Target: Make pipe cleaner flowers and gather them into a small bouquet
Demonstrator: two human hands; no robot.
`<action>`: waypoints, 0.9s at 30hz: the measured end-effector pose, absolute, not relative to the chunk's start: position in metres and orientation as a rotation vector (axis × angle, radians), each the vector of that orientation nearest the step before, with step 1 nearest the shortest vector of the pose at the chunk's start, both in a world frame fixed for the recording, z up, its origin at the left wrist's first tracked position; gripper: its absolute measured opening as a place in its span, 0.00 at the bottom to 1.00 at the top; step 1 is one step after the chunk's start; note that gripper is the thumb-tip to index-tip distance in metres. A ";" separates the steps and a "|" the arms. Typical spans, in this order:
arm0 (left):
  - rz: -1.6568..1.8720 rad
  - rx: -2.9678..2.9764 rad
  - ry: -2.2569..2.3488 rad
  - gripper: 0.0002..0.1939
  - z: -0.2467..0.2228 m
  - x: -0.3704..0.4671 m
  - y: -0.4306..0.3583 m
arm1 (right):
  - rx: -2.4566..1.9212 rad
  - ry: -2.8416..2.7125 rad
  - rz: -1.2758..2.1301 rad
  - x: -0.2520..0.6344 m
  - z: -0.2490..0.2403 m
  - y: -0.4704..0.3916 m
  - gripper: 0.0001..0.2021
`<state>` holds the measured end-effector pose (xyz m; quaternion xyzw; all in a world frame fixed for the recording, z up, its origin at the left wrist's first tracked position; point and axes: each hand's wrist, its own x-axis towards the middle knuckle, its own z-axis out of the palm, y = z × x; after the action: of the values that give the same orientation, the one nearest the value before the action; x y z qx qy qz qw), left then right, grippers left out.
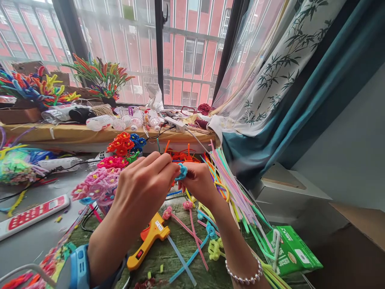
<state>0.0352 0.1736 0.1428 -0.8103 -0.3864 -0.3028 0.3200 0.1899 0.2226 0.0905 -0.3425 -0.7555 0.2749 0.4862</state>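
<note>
My left hand and my right hand meet above the table, both closed on a small looped piece of light-blue pipe cleaner. It shows between the fingertips; part of it is hidden by them. Below the hands lies a yellow glue gun with a clear glue stick poking out of its back. Beside it rest pink pipe-cleaner flowers on stems, a blue pipe-cleaner flower and a pale-yellow one.
Pink finished flowers stand left of my hands, with red flowers behind. Loose pipe cleaners lie at right beside a green box. A red-and-white remote lies at left. Plastic bottles and a power strip line the sill.
</note>
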 end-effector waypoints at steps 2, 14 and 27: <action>-0.843 -2.103 -1.025 0.09 0.146 0.032 0.169 | -0.837 -1.806 0.779 0.190 0.086 0.227 0.11; -0.844 -1.914 -1.346 0.12 0.146 0.009 0.174 | -0.805 -1.712 1.327 0.191 0.062 0.248 0.12; -0.784 -1.924 -1.617 0.17 0.145 -0.013 0.185 | -0.967 -1.890 1.252 0.189 0.045 0.256 0.25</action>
<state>-0.0132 0.1846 0.1453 -0.7074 -0.5943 -0.2880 0.2517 0.1888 0.2556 0.0447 -0.3701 -0.7233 0.4793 0.3320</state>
